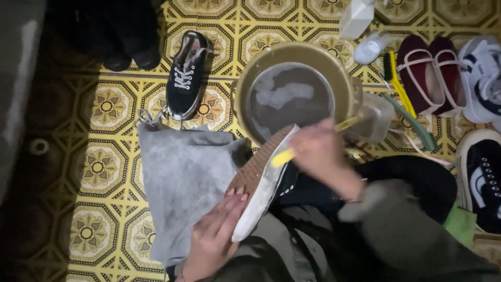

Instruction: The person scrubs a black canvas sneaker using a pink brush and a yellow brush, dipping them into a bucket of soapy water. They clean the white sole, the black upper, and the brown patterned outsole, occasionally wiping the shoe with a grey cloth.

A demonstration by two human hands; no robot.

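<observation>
Bracing the shoe, left hand lies open; right hand grips a brush.

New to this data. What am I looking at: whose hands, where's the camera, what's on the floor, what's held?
There is no machine here, just a person's two bare hands. The single picture comes from a camera worn on the person's head, looking down. The left hand steadies a shoe turned sole-up on its side, fingers on the brown sole. The right hand, blurred, grips a yellow-handled brush against the shoe's white edge. Everything lies on a yellow patterned tile floor: a grey cloth, a round basin of cloudy water, a black laced sneaker, a pair of dark red shoes, more sneakers at right, and a white spray bottle.
</observation>
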